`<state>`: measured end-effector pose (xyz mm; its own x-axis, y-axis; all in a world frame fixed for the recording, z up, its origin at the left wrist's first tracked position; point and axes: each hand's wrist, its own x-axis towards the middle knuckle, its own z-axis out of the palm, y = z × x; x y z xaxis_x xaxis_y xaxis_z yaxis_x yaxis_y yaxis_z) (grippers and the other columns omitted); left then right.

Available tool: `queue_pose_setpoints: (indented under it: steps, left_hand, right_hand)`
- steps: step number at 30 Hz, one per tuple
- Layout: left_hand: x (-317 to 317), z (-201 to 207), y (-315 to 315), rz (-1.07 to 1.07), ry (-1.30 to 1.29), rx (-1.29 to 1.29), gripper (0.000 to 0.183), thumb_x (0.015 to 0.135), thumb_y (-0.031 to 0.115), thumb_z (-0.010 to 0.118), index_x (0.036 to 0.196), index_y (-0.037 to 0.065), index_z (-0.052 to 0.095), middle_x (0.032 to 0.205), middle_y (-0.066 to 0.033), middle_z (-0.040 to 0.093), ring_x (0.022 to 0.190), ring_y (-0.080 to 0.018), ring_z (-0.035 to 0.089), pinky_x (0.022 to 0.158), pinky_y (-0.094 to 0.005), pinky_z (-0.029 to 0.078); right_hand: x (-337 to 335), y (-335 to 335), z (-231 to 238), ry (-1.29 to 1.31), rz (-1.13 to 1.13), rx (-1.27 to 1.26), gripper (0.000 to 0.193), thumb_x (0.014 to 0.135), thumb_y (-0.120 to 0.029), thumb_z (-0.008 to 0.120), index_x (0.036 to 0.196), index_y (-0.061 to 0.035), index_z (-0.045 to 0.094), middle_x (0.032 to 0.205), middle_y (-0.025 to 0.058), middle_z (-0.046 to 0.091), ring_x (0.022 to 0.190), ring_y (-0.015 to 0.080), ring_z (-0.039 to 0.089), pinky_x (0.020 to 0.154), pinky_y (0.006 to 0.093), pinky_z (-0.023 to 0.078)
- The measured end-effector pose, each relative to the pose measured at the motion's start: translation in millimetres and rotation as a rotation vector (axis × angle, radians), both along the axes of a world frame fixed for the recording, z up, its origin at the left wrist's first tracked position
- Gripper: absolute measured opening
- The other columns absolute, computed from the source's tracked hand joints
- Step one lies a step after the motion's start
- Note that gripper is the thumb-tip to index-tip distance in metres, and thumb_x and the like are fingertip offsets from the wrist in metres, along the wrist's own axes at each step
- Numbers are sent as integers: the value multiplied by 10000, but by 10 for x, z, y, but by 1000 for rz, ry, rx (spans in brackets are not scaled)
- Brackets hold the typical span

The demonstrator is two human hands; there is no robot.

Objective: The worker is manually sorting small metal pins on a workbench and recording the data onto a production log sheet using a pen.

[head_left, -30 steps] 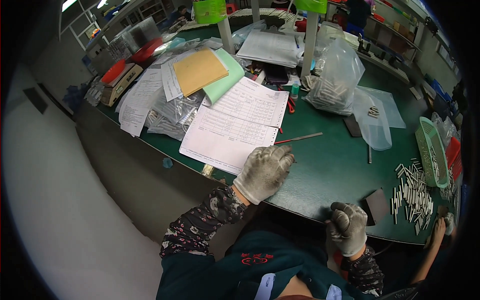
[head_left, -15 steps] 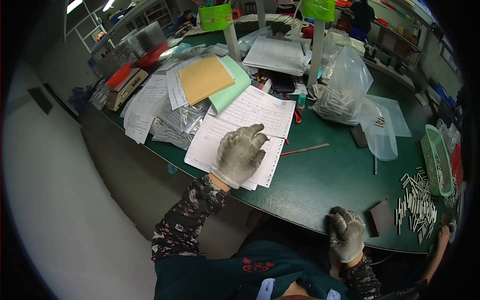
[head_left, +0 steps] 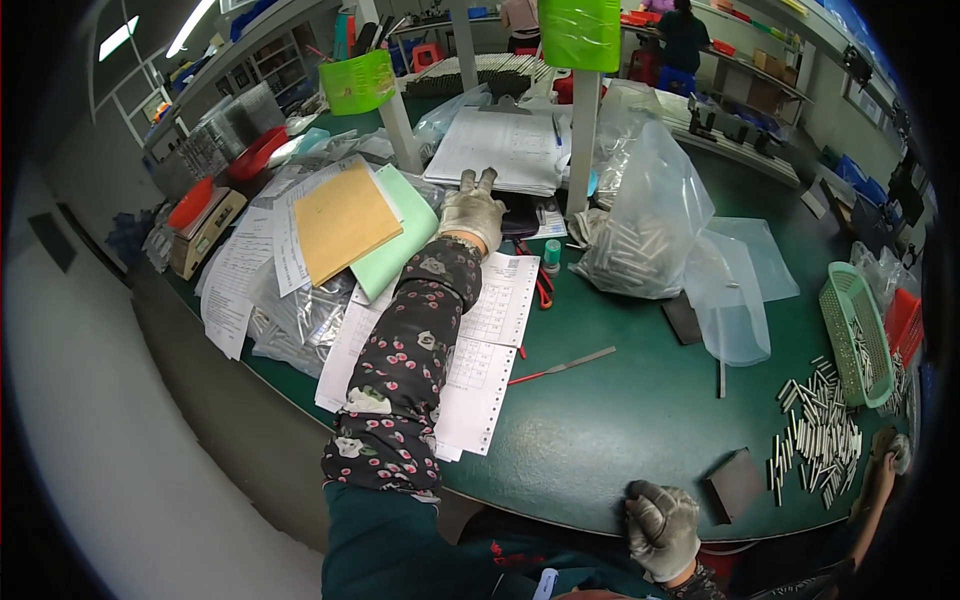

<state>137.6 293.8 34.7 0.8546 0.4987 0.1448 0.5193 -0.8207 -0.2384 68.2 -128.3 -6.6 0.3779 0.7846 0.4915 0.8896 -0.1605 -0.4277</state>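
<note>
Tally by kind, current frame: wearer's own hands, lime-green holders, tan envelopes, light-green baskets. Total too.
Wearer's left hand and right hand: 2
Lime-green holders: 2
Tan envelope: 1
Light-green basket: 1
Total: 6

left hand (head_left: pixel 473 212): at paper stack (head_left: pixel 495 150) | right hand (head_left: pixel 663 530): curled, by table (head_left: pixel 580 430)

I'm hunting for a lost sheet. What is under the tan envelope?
Beneath the tan envelope, a white sheet shows at its left and a green sheet at its right; whatever else its middle covers cannot be seen.
</note>
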Motion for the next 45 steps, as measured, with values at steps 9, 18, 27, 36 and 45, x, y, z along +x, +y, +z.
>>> queue_pose_setpoints:
  steps: [9, 18, 27, 36, 45]
  left_hand:
    - [318, -259, 462, 124, 108, 302, 330, 862, 207, 535, 1176, 220, 635, 1472, -9, 294, 1345, -242, 283, 978, -447, 364]
    - [282, 193, 571, -38, -235, 323, 301, 832, 154, 524, 1104, 182, 649, 1345, -39, 469, 1259, -231, 417, 1063, -439, 298]
    - [546, 250, 602, -97, -384, 378, 272, 852, 174, 512, 1069, 214, 673, 1257, -45, 531, 1198, -225, 475, 1061, -471, 272]
    - [684, 28, 453, 52, -328, 348, 184, 811, 160, 554, 933, 139, 691, 1092, -64, 550, 1034, -240, 541, 926, -437, 377]
    - [949, 30, 210, 420, -305, -478, 460, 831, 415, 566, 1125, 69, 642, 1168, -144, 617, 1061, -286, 607, 876, -406, 478]
  right_hand:
    - [-16, -89, 105, 131, -54, -91, 171, 716, -33, 624, 885, -11, 619, 999, 176, 637, 771, 354, 604, 660, 453, 464]
    - [72, -176, -74, 43, -12, -115, 243, 665, -87, 675, 893, -22, 622, 926, 188, 632, 701, 349, 589, 593, 455, 453]
    - [77, -188, -106, 47, -26, -93, 268, 657, -86, 684, 908, -12, 627, 905, 204, 628, 694, 361, 592, 574, 466, 452]
    - [31, -197, -144, 62, -49, -110, 247, 653, -84, 684, 883, -28, 614, 939, 185, 629, 712, 352, 592, 579, 464, 447]
    - [69, -195, -143, 65, -55, -99, 277, 672, -85, 675, 942, -57, 618, 978, 150, 634, 746, 328, 600, 580, 439, 444]
